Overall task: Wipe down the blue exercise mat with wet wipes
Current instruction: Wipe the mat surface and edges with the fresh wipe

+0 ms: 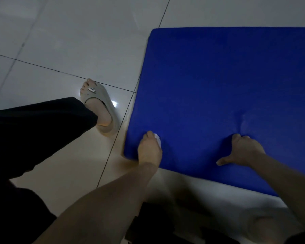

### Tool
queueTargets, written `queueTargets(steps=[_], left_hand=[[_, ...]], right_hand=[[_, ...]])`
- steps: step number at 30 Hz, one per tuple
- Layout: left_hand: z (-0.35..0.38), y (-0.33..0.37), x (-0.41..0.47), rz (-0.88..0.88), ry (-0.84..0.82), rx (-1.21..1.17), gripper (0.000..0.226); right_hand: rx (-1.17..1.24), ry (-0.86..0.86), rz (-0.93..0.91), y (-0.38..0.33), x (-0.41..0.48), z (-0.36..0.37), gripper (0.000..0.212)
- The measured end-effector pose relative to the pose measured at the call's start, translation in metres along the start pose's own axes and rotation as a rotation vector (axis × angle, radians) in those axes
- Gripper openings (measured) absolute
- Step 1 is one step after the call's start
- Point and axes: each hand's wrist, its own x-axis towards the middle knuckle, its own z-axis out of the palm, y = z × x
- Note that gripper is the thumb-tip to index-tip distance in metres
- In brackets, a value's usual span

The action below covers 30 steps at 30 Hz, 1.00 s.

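Note:
A thick blue exercise mat [227, 88] lies on the tiled floor and fills the right half of the view. My left hand [149, 148] sits on its near left corner and holds a white wet wipe [158, 138], which peeks out at the fingers and touches the mat. My right hand [243, 150] presses on the mat near its front edge. Its fingers are bent into the surface and dent it, and the thumb points left.
Pale floor tiles [69, 41] with dark grout lines surround the mat. My left leg in dark trousers and a foot in a beige slipper [102, 110] stand just left of the mat. Dark shapes sit at the bottom edge.

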Motion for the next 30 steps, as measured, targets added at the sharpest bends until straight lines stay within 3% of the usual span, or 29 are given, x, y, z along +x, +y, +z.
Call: queueTargets(steps=[3, 7, 11, 13, 17, 20, 24, 30], left_hand=[[0.003, 0.030, -0.014, 0.016, -0.033, -0.116, 0.029], [0.018, 0.070, -0.039, 0.224, -0.076, -0.160, 0.022], [0.035, 0.110, -0.076, 0.576, -0.191, 0.013, 0.004], [0.035, 0.114, -0.080, 0.696, -0.210, 0.042, 0.010], [0.025, 0.077, -0.046, 0.731, -0.134, 0.112, 0.019], [0.008, 0.023, -0.014, 0.589, -0.071, 0.200, 0.014], [-0.016, -0.052, 0.017, 0.178, 0.002, 0.223, 0.010], [-0.019, -0.055, 0.025, -0.356, 0.055, -0.121, 0.018]], right_hand=[[0.005, 0.000, -0.001, -0.001, -0.001, -0.001, 0.129], [0.004, 0.008, 0.002, 0.000, -0.001, 0.000, 0.133], [0.001, 0.007, 0.004, -0.001, 0.001, 0.000, 0.131], [-0.002, -0.011, 0.003, -0.002, 0.001, -0.001, 0.130], [0.011, -0.014, 0.002, -0.002, 0.004, -0.001, 0.132], [0.015, -0.006, -0.006, -0.001, 0.004, -0.001, 0.129], [0.014, 0.000, -0.007, 0.000, 0.004, 0.000, 0.129], [0.009, 0.010, -0.007, 0.001, 0.005, 0.003, 0.130]])
